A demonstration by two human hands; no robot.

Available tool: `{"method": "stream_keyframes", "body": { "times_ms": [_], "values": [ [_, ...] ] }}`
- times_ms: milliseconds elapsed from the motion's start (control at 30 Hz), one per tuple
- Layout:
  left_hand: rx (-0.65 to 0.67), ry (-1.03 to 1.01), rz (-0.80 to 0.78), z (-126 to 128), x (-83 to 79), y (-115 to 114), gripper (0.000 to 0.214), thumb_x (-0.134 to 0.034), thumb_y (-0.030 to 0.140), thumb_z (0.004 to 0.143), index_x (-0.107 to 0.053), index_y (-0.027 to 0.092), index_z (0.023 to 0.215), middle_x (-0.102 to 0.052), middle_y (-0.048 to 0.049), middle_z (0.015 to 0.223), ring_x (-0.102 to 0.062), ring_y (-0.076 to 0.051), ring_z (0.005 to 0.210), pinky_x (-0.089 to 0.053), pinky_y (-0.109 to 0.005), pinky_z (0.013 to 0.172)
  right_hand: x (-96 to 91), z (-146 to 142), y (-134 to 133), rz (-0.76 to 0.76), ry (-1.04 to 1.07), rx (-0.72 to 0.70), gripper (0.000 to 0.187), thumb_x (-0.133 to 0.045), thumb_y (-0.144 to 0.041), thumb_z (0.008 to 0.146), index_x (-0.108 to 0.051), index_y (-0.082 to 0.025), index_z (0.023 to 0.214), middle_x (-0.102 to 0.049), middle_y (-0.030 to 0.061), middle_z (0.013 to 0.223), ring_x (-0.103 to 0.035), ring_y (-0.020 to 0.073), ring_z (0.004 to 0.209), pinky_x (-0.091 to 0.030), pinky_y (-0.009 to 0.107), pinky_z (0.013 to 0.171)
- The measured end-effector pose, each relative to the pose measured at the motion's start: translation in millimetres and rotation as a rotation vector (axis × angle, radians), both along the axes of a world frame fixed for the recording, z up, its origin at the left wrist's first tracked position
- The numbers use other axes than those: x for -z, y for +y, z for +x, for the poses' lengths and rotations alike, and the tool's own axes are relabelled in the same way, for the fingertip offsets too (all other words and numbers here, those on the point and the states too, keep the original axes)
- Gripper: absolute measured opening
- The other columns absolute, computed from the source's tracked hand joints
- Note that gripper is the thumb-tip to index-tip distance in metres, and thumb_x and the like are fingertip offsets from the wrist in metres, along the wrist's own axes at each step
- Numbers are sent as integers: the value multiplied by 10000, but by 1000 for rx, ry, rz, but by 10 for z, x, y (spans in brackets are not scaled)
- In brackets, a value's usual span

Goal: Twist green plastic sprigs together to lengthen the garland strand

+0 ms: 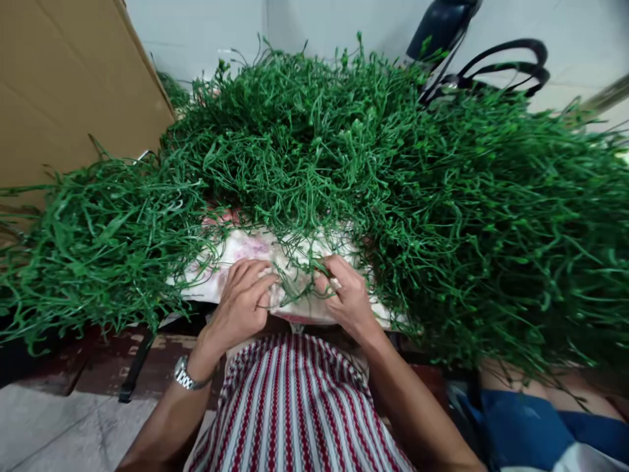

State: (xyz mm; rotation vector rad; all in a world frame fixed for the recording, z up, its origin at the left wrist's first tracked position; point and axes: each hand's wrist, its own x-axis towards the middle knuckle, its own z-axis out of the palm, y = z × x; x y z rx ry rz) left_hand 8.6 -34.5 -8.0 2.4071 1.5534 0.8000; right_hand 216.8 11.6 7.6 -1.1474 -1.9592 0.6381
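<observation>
A large heap of thin green stems with small buds [314,144] covers the far side of the work surface. In front of it lies a pale, stained cloth [248,244]. My right hand [346,292] is closed, thumb against bent fingers, on a few green stems [299,282] low over the cloth. My left hand [248,295] is on the cloth to the left, its fingers curled and close together beside the stem ends. What lies under its fingertips is hidden.
More stems pile up at the left [108,242] and right [501,229]. A cardboard box [73,85] stands at the back left. A dark bottle [439,29] and black straps [525,65] are at the back right. Another person's legs in blue shorts [521,419] show at the lower right.
</observation>
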Motion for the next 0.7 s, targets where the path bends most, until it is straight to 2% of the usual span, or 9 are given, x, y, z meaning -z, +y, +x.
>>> {"method": "stream_keyframes", "body": {
  "times_ms": [67,167,233,300,433,533,633,700],
  "values": [
    [13,-67,-53,-66,-71,-54,434,-462,60,713,-545,184,1121,-532,-106,1199,-455,-254,1153,-343,-493,1017,37,97,-127,36,19,22,87,-467,-155,838,-550,-167,812,-564,40,788,-530,142,756,-423,268,694],
    [91,-236,-81,-56,-237,-14,476,-439,71,738,-502,200,1193,-499,-101,1256,-445,-234,1196,-364,-458,1022,61,233,-248,95,72,76,157,-482,-93,825,-584,-183,903,-616,55,875,-576,158,850,-451,295,772],
    [149,-304,-33,30,-332,92,422,-423,76,773,-522,193,1166,-524,-97,1230,-471,-213,1178,-389,-426,1006,79,297,-299,136,107,108,193,-494,-67,812,-595,-198,914,-631,46,875,-594,159,843,-469,304,767],
    [218,-262,-29,150,-384,212,353,-435,103,813,-544,167,1143,-556,-105,1200,-497,-201,1146,-393,-408,998,104,345,-348,175,152,137,199,-501,-58,803,-595,-207,895,-634,38,842,-605,162,806,-488,309,730],
    [211,-293,-34,381,-392,306,192,-460,179,856,-619,143,956,-651,-80,960,-575,-175,943,-442,-356,877,127,403,-482,307,171,168,205,-513,-66,783,-594,-218,894,-648,47,831,-627,178,785,-521,323,678],
    [171,-369,-204,511,-360,264,180,-473,239,860,-622,142,832,-652,-55,822,-576,-156,804,-447,-312,766,98,360,-598,362,86,62,254,-502,-69,780,-594,-214,967,-656,70,881,-639,179,827,-544,312,674],
    [134,-452,-504,595,-302,236,216,-472,306,857,-607,138,846,-643,-43,804,-573,-141,734,-443,-259,663,52,248,-660,369,15,-146,275,-464,-62,795,-587,-174,1014,-656,91,907,-634,167,876,-557,297,729],
    [109,-507,-640,606,-266,226,227,-445,299,860,-595,137,809,-622,-22,730,-556,-124,667,-426,-231,605,13,192,-642,321,-51,-284,210,-489,-123,821,-602,-145,996,-656,99,910,-626,163,890,-558,291,761]
  ]
}}
